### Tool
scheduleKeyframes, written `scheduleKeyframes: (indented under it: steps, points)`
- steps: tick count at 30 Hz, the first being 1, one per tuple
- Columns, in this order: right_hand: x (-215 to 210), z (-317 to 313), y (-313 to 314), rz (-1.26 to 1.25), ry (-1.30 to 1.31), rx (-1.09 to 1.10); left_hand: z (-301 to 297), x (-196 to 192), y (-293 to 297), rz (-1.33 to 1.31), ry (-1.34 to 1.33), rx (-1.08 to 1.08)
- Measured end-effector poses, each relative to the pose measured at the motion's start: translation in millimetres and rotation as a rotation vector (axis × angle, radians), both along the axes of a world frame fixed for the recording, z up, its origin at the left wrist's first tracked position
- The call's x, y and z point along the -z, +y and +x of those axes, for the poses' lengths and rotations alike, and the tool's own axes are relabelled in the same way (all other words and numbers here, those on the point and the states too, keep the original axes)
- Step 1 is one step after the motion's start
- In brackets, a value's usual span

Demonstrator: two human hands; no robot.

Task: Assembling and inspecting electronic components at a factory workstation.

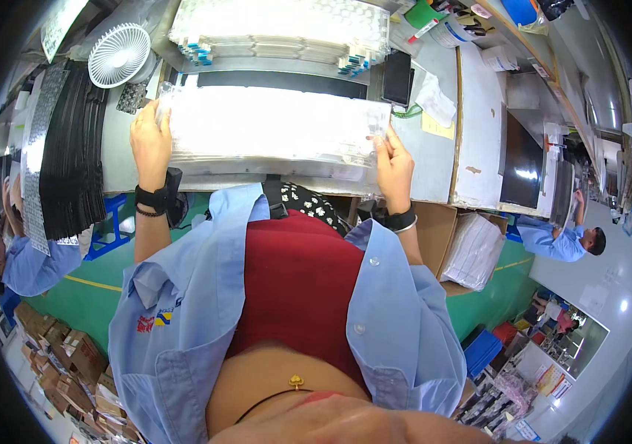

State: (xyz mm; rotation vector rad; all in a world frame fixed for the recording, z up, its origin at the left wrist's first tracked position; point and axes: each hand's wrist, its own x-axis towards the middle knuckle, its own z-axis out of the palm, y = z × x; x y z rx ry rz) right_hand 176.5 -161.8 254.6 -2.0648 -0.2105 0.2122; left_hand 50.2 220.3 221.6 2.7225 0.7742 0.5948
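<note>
A long, clear plastic tray (279, 126) lies across the bench in front of me, glaring white in the light, so its surface detail is washed out. My left hand (151, 144) is closed on its left end, the fingertips at the upper corner. At the opposite end, my right hand (394, 164) grips the edge between thumb and fingers. Layered clear edges show along the tray's near side; I cannot tell whether these belong to other trays beneath. Behind it rises a stack of similar clear trays (279, 46) with blue bits at the front corners.
A white fan (119, 55) and a pile of black strips or trays (73, 144) are at the left. On the right are a dark phone-like device (398, 77), a red marker (423, 30) and a cardboard box (428, 235) holding a wrapped white bundle. Co-workers sit at both sides.
</note>
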Motion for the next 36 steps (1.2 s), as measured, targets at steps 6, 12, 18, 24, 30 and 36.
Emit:
scheduleKeyframes:
  steps: [6, 12, 18, 24, 30, 36]
  points:
    - [3.1, 24.0, -8.6, 0.342, 0.127, -0.069, -13.1, -6.5, 31.1, -0.731, -0.172, -0.001]
    - [-12.0, 46.2, -9.3, 0.392, 0.140, -0.112, -25.0, -39.3, 44.2, -0.838, -0.306, 0.031]
    - [-13.7, 76.1, -22.6, 0.375, 0.095, -0.133, -28.7, -55.9, 40.8, -1.158, -0.361, 0.127]
    - [-25.7, 90.3, -29.1, 0.353, 0.118, -0.120, -24.7, -76.7, 17.2, -1.430, -0.418, 0.157]
    - [-23.2, 98.0, -38.9, 0.387, 0.184, -0.051, -19.8, -78.8, 14.3, -1.449, -0.364, 0.157]
    - [-18.6, 105.7, -51.6, 0.401, 0.195, -0.073, -14.0, -83.1, 11.6, -1.412, -0.326, 0.168]
